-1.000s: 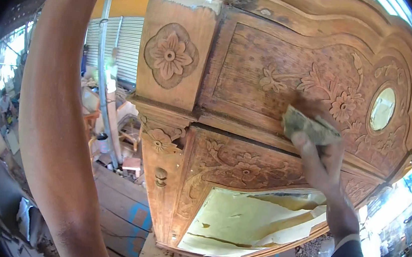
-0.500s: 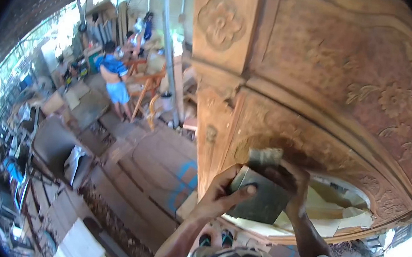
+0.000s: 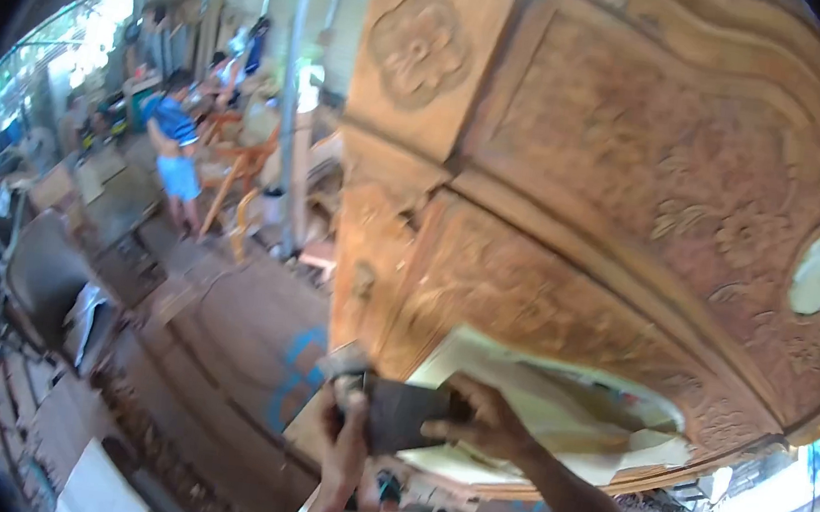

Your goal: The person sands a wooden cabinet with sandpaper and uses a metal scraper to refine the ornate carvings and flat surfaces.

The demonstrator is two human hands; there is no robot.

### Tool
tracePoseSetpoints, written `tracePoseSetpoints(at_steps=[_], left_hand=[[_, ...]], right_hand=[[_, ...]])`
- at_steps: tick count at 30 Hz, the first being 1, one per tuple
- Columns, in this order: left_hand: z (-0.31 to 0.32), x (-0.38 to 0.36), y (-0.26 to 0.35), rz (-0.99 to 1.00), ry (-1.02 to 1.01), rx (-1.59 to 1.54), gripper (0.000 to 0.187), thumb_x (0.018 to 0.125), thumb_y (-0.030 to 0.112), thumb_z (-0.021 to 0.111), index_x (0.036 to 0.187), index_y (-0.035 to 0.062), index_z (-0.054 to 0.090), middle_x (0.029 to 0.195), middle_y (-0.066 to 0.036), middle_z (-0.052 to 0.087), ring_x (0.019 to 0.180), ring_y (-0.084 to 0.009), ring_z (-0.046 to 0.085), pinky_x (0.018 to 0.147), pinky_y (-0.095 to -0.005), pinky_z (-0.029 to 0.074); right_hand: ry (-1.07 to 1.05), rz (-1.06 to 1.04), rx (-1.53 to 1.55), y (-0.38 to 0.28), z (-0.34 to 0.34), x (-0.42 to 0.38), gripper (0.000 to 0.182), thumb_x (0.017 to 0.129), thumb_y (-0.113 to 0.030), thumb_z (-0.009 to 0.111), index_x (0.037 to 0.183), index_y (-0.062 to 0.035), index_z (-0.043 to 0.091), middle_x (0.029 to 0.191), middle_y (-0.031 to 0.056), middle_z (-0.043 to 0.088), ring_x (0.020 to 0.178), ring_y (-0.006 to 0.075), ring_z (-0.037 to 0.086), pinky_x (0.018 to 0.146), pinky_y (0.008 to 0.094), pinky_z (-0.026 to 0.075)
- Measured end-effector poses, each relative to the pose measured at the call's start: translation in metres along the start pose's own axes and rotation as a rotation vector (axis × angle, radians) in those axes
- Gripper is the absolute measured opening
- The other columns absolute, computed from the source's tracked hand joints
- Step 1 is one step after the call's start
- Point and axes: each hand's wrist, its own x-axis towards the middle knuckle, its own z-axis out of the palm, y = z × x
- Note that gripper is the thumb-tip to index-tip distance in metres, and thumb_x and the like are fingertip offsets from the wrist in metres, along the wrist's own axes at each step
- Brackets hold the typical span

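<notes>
A dark grey sheet, seemingly sandpaper, is stretched between my two hands in front of the carved wood. My left hand grips its left end, thumb on top, together with a small grey block or folded pad whose kind I cannot make out. On the other side, my right hand pinches the sheet's right edge. Behind them rises a large brown wooden panel with carved flowers and leaves. Pale paper or cloth shows inside its lower oval opening.
A metal post stands at the left of the carved panel. Further back, a person in a blue shirt is beside an orange wooden frame. Boards and a dark curved panel lie along the left.
Both hands have moved left and down with the sheet, away from the carved surface. The sheet is now held out flatter between them. My view has shifted right.
</notes>
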Motion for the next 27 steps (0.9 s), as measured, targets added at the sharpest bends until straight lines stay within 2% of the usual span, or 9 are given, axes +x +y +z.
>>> tracePoseSetpoints(at_steps=[2, 4, 6, 10, 15, 17, 20, 25, 27], left_hand=[[0.002, 0.001, -0.004, -0.087, 0.12, -0.25, 0.03, 0.108, 0.034, 0.059, 0.111, 0.0042, 0.064, 0.099, -0.001, 0.065, 0.087, -0.0099, 0.06, 0.08, -0.0288, 0.051], [-0.02, 0.009, -0.02, -0.079, 0.087, -0.22, 0.027, 0.108, 0.034, 0.058, 0.111, 0.0079, 0.062, 0.101, 0.001, 0.064, 0.091, -0.0073, 0.059, 0.082, -0.0236, 0.05], [-0.028, 0.012, -0.018, -0.098, 0.127, -0.27, 0.026, 0.108, 0.032, 0.06, 0.107, 0.0068, 0.062, 0.095, 0.0, 0.065, 0.083, -0.0084, 0.062, 0.074, -0.0276, 0.053], [-0.057, 0.004, -0.036, -0.176, 0.118, -0.17, 0.025, 0.109, 0.031, 0.056, 0.105, 0.0074, 0.06, 0.089, 0.001, 0.061, 0.08, -0.009, 0.058, 0.072, -0.0269, 0.049], [-0.113, -0.014, -0.109, -0.26, 0.093, -0.138, 0.019, 0.108, 0.026, 0.058, 0.105, 0.0074, 0.06, 0.086, 0.0, 0.06, 0.072, -0.0109, 0.057, 0.067, -0.0297, 0.049], [-0.133, -0.019, -0.141, -0.294, 0.069, -0.002, 0.022, 0.105, 0.029, 0.065, 0.115, 0.0093, 0.064, 0.071, 0.003, 0.054, 0.044, -0.0043, 0.036, 0.039, -0.0241, 0.024], [-0.129, -0.03, -0.141, -0.339, 0.185, 0.027, 0.02, 0.106, 0.029, 0.063, 0.11, 0.0093, 0.065, 0.068, 0.005, 0.051, 0.045, -0.0035, 0.036, 0.04, -0.0237, 0.023], [-0.15, -0.039, -0.169, -0.399, 0.113, -0.034, 0.017, 0.106, 0.023, 0.062, 0.113, 0.0078, 0.066, 0.073, 0.004, 0.059, 0.048, -0.003, 0.042, 0.042, -0.0223, 0.027], [-0.14, -0.036, -0.162, -0.449, 0.22, -0.048, 0.018, 0.105, 0.019, 0.063, 0.118, 0.0068, 0.066, 0.081, 0.002, 0.065, 0.056, -0.0026, 0.051, 0.044, -0.0205, 0.032]], right_hand=[[-0.07, 0.137, 0.11, 0.015, -0.01, -0.003, 0.043, 0.09, -0.018, 0.081, 0.123, 0.0014, 0.06, 0.091, 0.004, 0.063, 0.086, 0.0157, 0.06, 0.081, 0.0313, 0.051], [0.101, 0.05, 0.165, -0.016, -0.026, -0.021, 0.044, 0.09, -0.013, 0.08, 0.126, 0.0018, 0.06, 0.096, 0.0065, 0.067, 0.095, 0.0161, 0.063, 0.088, 0.0302, 0.052], [0.328, 0.013, 0.302, -0.065, -0.061, -0.034, 0.043, 0.092, -0.01, 0.078, 0.127, 0.0062, 0.059, 0.102, 0.0088, 0.069, 0.099, 0.0168, 0.066, 0.092, 0.0302, 0.053], [0.752, -0.663, -0.383, -0.143, -0.114, -0.041, 0.039, 0.091, -0.004, 0.078, 0.124, 0.0087, 0.06, 0.105, 0.0084, 0.07, 0.096, 0.015, 0.067, 0.087, 0.0293, 0.054], [1.157, -1.055, -0.898, -0.21, -0.148, 0.001, 0.027, 0.091, 0.0, 0.077, 0.113, 0.0061, 0.065, 0.099, 0.0077, 0.069, 0.085, 0.0105, 0.063, 0.072, 0.0251, 0.05], [1.08, -1.143, -1.17, -0.23, -0.157, 0.012, 0.021, 0.089, -0.001, 0.078, 0.105, 0.0054, 0.067, 0.091, 0.0078, 0.068, 0.075, 0.0108, 0.059, 0.064, 0.0256, 0.045], [1.013, -1.168, -1.501, -0.247, -0.157, 0.024, 0.012, 0.087, -0.002, 0.08, 0.094, 0.003, 0.071, 0.081, 0.0083, 0.064, 0.064, 0.0137, 0.052, 0.056, 0.0288, 0.038], [0.996, -1.212, -1.61, -0.263, -0.156, 0.039, 0.015, 0.086, -0.004, 0.079, 0.099, 0.0018, 0.075, 0.082, 0.0084, 0.066, 0.068, 0.0146, 0.059, 0.059, 0.0274, 0.044], [0.953, -1.21, -1.602, -0.265, -0.156, 0.042, 0.018, 0.086, -0.004, 0.079, 0.102, 0.0036, 0.076, 0.083, 0.0092, 0.068, 0.068, 0.0144, 0.061, 0.059, 0.0263, 0.045]])
